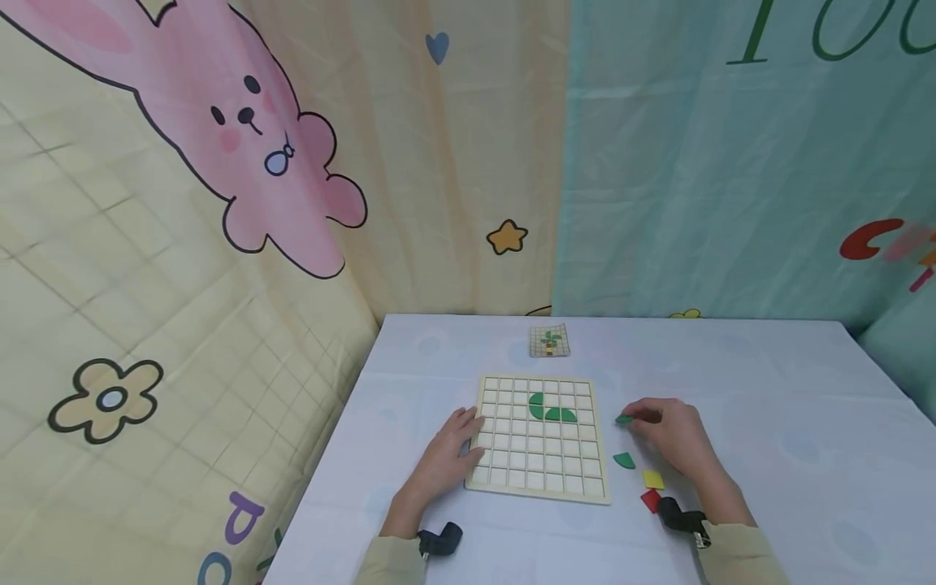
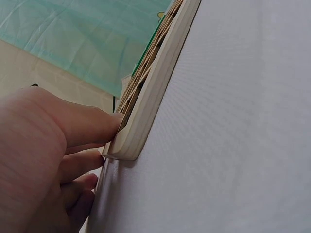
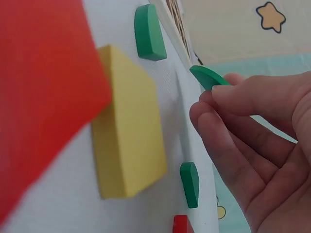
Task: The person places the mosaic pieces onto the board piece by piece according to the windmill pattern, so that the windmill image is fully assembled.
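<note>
- A person's two hands, set well apart, work at a white-covered bench (image 1: 804, 463), with a gridded board (image 1: 518, 462) lying flat between them.
- The left hand (image 1: 444, 449), fingers extended, touches the board's rim at 9 o'clock.
- The right hand (image 1: 673, 435), off the board at 3 o'clock, pinches a green piece (image 3: 206, 76) between thumb and fingers.
- Four placed green pieces (image 1: 552, 414) sit grouped on the grid, from its middle toward 12 o'clock.
- Loose at 4 o'clock lie a green quarter (image 1: 625, 461), a yellow square (image 1: 653, 479) and a red piece (image 1: 651, 500).
- The right wrist view shows another green piece (image 3: 190, 184) and a second red one (image 3: 182, 224).
- A small patterned card (image 1: 549, 341) lies beyond the board at 12 o'clock.
- A pink rabbit (image 1: 249, 187) decorates the backdrop at 10 o'clock.
</note>
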`<action>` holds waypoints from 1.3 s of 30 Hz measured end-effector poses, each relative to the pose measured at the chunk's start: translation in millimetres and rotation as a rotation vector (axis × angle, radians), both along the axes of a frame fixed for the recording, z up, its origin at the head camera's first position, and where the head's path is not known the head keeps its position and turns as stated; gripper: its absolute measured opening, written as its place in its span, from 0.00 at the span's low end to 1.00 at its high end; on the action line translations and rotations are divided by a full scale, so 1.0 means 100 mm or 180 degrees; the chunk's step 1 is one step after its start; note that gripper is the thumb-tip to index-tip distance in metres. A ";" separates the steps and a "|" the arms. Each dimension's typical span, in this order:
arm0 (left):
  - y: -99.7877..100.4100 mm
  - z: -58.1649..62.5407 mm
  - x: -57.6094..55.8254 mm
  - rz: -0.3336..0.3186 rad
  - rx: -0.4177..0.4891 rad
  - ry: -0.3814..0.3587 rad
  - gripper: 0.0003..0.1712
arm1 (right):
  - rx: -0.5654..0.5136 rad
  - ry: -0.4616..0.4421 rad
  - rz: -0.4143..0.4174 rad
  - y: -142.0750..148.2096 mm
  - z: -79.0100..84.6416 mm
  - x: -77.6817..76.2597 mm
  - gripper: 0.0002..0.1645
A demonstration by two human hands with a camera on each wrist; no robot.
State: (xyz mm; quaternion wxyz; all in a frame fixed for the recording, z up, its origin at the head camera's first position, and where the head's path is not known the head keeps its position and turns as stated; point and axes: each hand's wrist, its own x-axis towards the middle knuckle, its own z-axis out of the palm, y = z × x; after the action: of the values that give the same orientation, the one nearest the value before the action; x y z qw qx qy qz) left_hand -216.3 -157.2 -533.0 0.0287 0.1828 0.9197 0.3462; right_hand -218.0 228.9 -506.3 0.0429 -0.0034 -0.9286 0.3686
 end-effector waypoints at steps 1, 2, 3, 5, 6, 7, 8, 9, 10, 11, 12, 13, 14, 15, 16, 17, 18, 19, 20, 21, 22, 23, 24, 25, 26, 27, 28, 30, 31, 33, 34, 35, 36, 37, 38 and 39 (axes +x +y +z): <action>0.00 0.00 0.00 0.0002 -0.0003 -0.0007 0.31 | -0.0016 -0.0012 -0.0004 -0.01 0.00 0.00 0.11; 0.00 0.00 0.00 0.0004 -0.0006 -0.0011 0.31 | -0.0032 -0.0023 -0.0003 -0.01 0.00 0.00 0.11; 0.00 0.00 0.00 0.0009 -0.0003 -0.0019 0.31 | -0.0046 -0.0037 0.0000 -0.01 0.00 -0.01 0.11; 0.00 0.01 0.00 0.0017 0.0003 -0.0034 0.31 | -0.0051 -0.0054 0.0002 -0.02 0.00 -0.01 0.10; 0.00 0.01 0.00 0.0021 0.0006 -0.0038 0.31 | -0.0056 -0.0063 -0.0001 -0.03 0.00 -0.02 0.10; 0.00 0.01 0.00 0.0022 0.0006 -0.0043 0.31 | -0.0061 -0.0066 -0.0009 -0.03 0.00 -0.02 0.09; 0.00 0.01 0.00 0.0026 0.0008 -0.0049 0.31 | -0.0068 -0.0070 -0.0019 -0.03 0.01 -0.03 0.08; 0.00 0.01 0.00 0.0027 0.0014 -0.0049 0.31 | -0.0078 -0.0075 -0.0032 -0.04 0.01 -0.03 0.08; 0.01 0.01 0.00 0.0029 0.0013 -0.0048 0.31 | -0.0086 -0.0081 -0.0046 -0.05 0.02 -0.04 0.07; 0.01 0.00 0.00 0.0029 0.0014 -0.0040 0.31 | -0.0098 -0.0088 -0.0059 -0.06 0.02 -0.04 0.07; 0.01 0.00 -0.01 0.0029 0.0010 -0.0028 0.31 | -0.0112 -0.0092 -0.0072 -0.07 0.03 -0.05 0.07; 0.01 0.00 -0.01 0.0033 0.0006 -0.0021 0.31 | -0.0123 -0.0094 -0.0076 -0.08 0.03 -0.06 0.07; 0.01 0.00 -0.01 0.0037 0.0000 -0.0014 0.31 | -0.0130 -0.0088 -0.0071 -0.09 0.04 -0.06 0.08; 0.01 0.00 -0.01 0.0038 -0.0003 -0.0008 0.31 | -0.0135 -0.0079 -0.0065 -0.11 0.04 -0.07 0.08; 0.01 0.00 -0.01 0.0039 -0.0008 -0.0006 0.31 | -0.0141 -0.0072 -0.0056 -0.12 0.05 -0.08 0.08; 0.01 0.00 -0.01 0.0040 -0.0015 -0.0007 0.31 | -0.0139 -0.0063 -0.0047 -0.14 0.05 -0.08 0.08; 0.00 0.00 -0.01 0.0039 -0.0017 0.0001 0.31 | -0.0134 -0.0052 -0.0038 -0.15 0.05 -0.09 0.09; 0.00 0.00 -0.01 0.0039 -0.0016 -0.0006 0.31 | -0.0128 -0.0046 -0.0029 -0.17 0.04 -0.10 0.09; 0.00 0.00 -0.01 0.0035 -0.0018 -0.0006 0.31 | -0.0122 -0.0035 -0.0020 -0.18 0.04 -0.10 0.09; 0.00 0.00 -0.01 0.0032 -0.0017 -0.0005 0.31 | -0.0119 -0.0034 -0.0013 -0.19 0.04 -0.11 0.09; 0.01 0.00 -0.01 0.0030 -0.0019 -0.0006 0.31 | -0.0110 -0.0032 -0.0009 -0.21 0.04 -0.11 0.09; 0.01 0.00 0.00 0.0028 -0.0022 -0.0004 0.31 | -0.0102 -0.0029 -0.0008 -0.22 0.04 -0.12 0.09; 0.01 -0.01 0.00 0.0026 -0.0022 0.0004 0.31 | -0.0097 -0.0028 -0.0004 -0.24 0.04 -0.12 0.09; 0.01 -0.01 0.00 0.0024 -0.0031 0.0001 0.31 | -0.0097 -0.0035 0.0001 -0.26 0.04 -0.12 0.09; 0.01 -0.01 0.00 0.0020 -0.0037 0.0009 0.31 | -0.0091 -0.0041 0.0006 -0.28 0.04 -0.13 0.09; 0.01 -0.01 0.00 0.0018 -0.0039 0.0013 0.31 | -0.0090 -0.0052 0.0008 -0.30 0.04 -0.13 0.09; 0.01 -0.01 0.00 0.0017 -0.0039 0.0015 0.31 | -0.0090 -0.0061 0.0009 -0.32 0.04 -0.13 0.09; 0.02 0.00 0.01 0.0016 -0.0041 0.0015 0.31 | -0.0084 -0.0065 0.0026 -0.36 0.04 -0.14 0.09; 0.02 0.00 0.01 0.0016 -0.0040 0.0009 0.31 | -0.0085 -0.0058 0.0041 -0.38 0.04 -0.14 0.08; 0.02 0.00 0.01 0.0011 -0.0036 0.0009 0.31 | -0.0087 -0.0047 0.0052 -0.41 0.04 -0.14 0.08; 0.02 -0.01 0.00 0.0007 -0.0034 0.0011 0.31 | -0.0090 -0.0039 0.0056 -0.42 0.04 -0.15 0.08; 0.01 -0.01 0.00 0.0004 -0.0038 0.0016 0.31 | -0.0092 -0.0041 0.0058 -0.43 0.04 -0.15 0.09; 0.01 -0.01 0.00 0.0000 -0.0033 0.0022 0.31 | -0.0097 -0.0050 0.0054 -0.45 0.04 -0.16 0.09; 0.01 -0.01 0.00 0.0000 -0.0034 0.0026 0.31 | -0.0111 -0.0064 0.0055 -0.46 0.05 -0.16 0.09; 0.01 -0.01 -0.01 0.0000 -0.0038 0.0033 0.31 | -0.0123 -0.0082 0.0050 -0.47 0.05 -0.17 0.09; 0.01 -0.01 -0.01 0.0001 -0.0040 0.0037 0.31 | -0.0136 -0.0092 0.0053 -0.48 0.05 -0.17 0.09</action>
State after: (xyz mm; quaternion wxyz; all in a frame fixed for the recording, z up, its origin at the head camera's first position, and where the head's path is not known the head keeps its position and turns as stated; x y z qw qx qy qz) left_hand -217.1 -156.5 -534.2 0.0244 0.1846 0.9221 0.3393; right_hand -235.0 180.8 -501.3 0.0263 -0.0020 -0.9211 0.3885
